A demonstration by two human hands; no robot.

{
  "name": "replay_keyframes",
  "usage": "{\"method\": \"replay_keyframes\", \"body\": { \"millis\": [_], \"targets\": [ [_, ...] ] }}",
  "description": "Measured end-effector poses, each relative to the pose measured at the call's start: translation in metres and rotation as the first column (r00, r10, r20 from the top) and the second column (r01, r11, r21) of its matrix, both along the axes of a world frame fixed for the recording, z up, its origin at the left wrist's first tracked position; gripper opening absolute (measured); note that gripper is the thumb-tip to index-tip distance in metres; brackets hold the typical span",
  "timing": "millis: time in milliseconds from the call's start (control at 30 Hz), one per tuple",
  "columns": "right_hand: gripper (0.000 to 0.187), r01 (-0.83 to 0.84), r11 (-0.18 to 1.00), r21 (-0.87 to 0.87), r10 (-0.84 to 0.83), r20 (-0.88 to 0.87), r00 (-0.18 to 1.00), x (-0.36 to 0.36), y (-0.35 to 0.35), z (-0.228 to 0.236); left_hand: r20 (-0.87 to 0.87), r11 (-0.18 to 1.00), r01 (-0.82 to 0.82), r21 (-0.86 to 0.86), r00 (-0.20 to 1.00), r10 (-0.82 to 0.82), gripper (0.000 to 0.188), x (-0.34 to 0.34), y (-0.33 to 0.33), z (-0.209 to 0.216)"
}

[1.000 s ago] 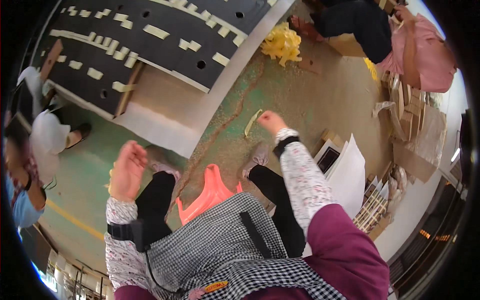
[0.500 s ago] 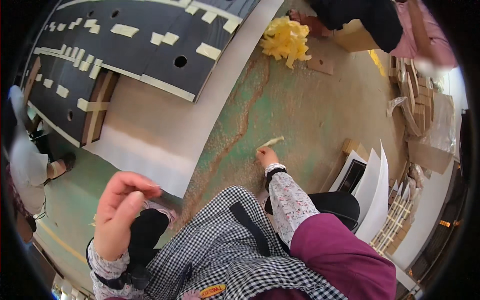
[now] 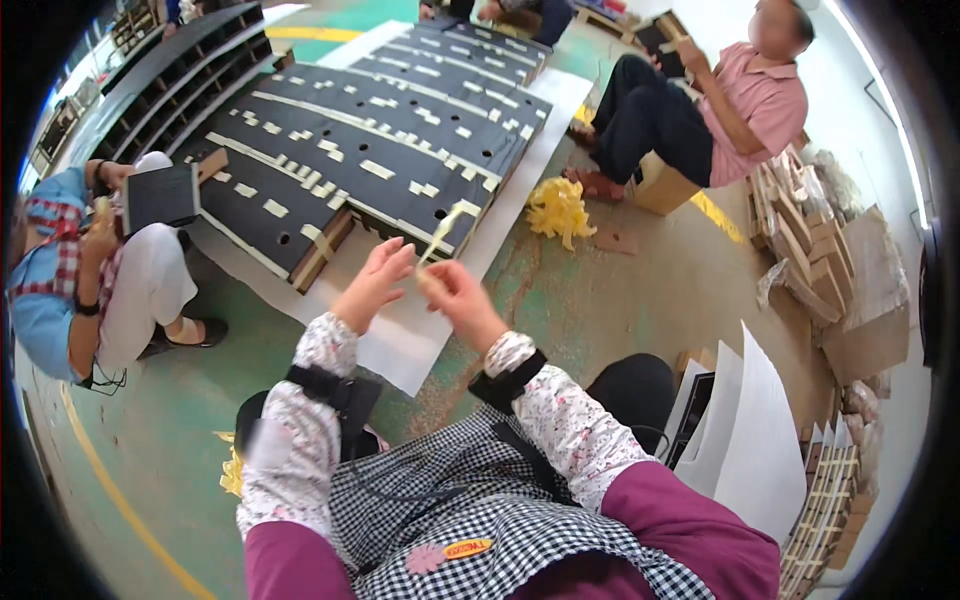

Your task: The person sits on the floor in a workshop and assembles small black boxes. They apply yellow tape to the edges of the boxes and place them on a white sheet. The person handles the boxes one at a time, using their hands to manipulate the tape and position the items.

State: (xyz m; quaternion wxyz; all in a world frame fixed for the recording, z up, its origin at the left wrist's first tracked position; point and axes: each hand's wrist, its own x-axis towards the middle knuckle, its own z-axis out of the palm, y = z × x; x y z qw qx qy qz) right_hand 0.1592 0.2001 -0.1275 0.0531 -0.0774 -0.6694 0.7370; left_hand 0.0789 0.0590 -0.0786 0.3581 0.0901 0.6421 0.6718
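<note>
A thin, pale yellow strip of tape [image 3: 443, 228] stands up from between the thumb and fingers of my right hand [image 3: 462, 303], which is closed in a pinch. Close beside it on the left, my left hand [image 3: 375, 285] has its fingers apart and appears to hold nothing. Beyond both hands lie black panels [image 3: 330, 170] with round holes and many short pale tape pieces stuck on them. Under the panels spreads a white sheet [image 3: 410, 355], its near corner below my hands.
A crumpled yellow tape heap [image 3: 560, 210] lies on the floor at right. One person [image 3: 690, 120] sits on a box beyond it; another [image 3: 110, 270] at far left holds a black board [image 3: 162, 197]. White sheets [image 3: 745, 420] and stacked cardboard pieces [image 3: 825, 250] stand to my right.
My right hand has risen from near the floor with the tape strip, up and left. My left hand has moved forward and right to meet it. The view has tilted up, showing more panels and people.
</note>
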Motion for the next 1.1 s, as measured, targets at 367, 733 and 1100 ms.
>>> {"method": "replay_keyframes", "body": {
  "millis": [367,733,1100],
  "targets": [
    [0.029,-0.508,0.846,0.161,0.483,0.173,0.859,0.017,-0.084,0.089,-0.001,0.821,-0.329,0.467,0.928,0.372,0.033,0.029,-0.108,0.058],
    [0.052,-0.481,0.084,0.873,-0.122,0.488,0.865,-0.085,0.049,-0.027,0.293,0.518,-0.581,0.627,0.793,0.535,0.017,0.003,-0.152,0.058],
    [0.082,-0.310,0.035,0.950,-0.036,0.311,0.950,-0.147,0.059,-0.074,0.174,0.734,-0.618,0.280,0.785,0.594,0.021,0.008,-0.197,0.011]
  ]
}}
